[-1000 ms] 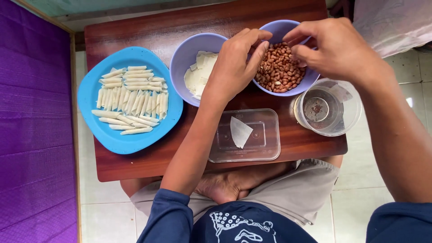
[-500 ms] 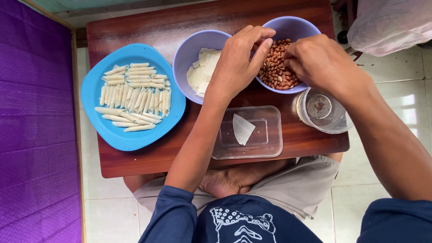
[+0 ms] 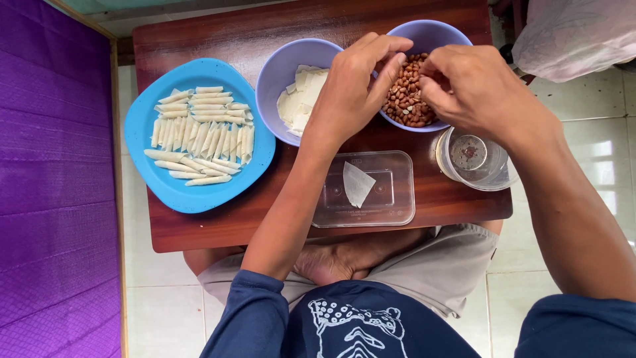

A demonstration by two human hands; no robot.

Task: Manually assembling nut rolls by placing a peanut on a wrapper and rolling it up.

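Both hands, L (image 3: 351,93) & R (image 3: 474,89), fingers pinched narrow over peanut bowl (image 3: 434,33).

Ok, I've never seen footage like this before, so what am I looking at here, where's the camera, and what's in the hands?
There is no machine here. The one picture comes from a camera worn on a person's head, looking down at their own two bare hands. They sit at a low wooden table. The left hand and right hand meet over a purple bowl of peanuts, fingertips pinching together at the nuts; what exactly they grip is too small to tell. Beside it stands a second purple bowl of white sheets. A blue plate holds rows of thin pale rolls. Nearer the person lie a clear tray with one white sheet and a clear cup.
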